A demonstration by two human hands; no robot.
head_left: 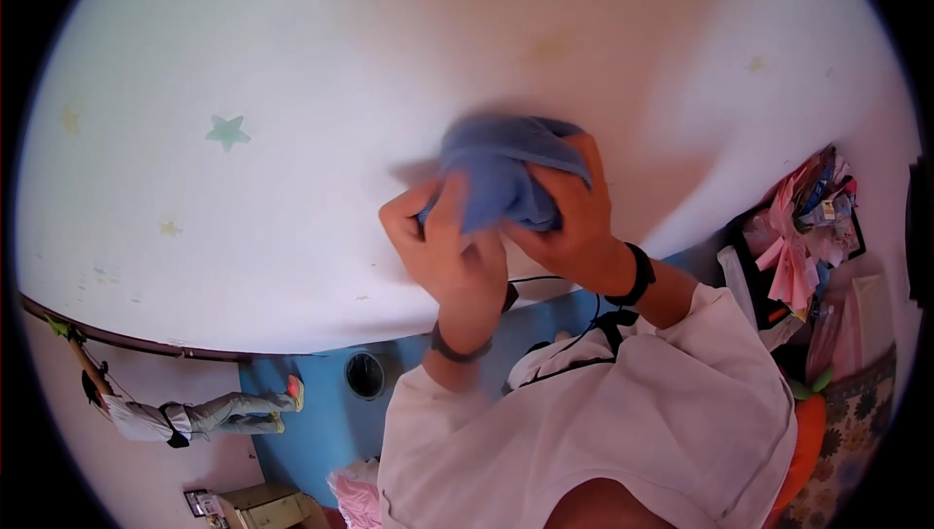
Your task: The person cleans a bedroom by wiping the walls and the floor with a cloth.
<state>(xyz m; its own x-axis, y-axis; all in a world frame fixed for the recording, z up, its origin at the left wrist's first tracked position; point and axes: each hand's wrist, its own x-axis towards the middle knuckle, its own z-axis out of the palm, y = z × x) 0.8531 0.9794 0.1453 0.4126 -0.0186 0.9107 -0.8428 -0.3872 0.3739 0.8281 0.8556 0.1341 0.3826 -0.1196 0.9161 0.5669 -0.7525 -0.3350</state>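
A bunched blue cloth (506, 164) is pressed up near the white star-marked wall (321, 140), between both hands. My left hand (443, 242) grips its lower left side, with the fingers bent and slightly smeared by motion. On the other side my right hand (576, 213) has its fingers wrapped over the cloth's right edge. Folds hide some of the fingertips. Both wrists wear dark bands.
Pale stars, including a green star (229, 132), mark the wall. A co-worker (156, 417) stands at the lower left with an arm raised. A dark bin (365, 375) is on the blue floor (321, 402). Pink-wrapped items (790, 247) and a dark cable (595, 310) lie to the right.
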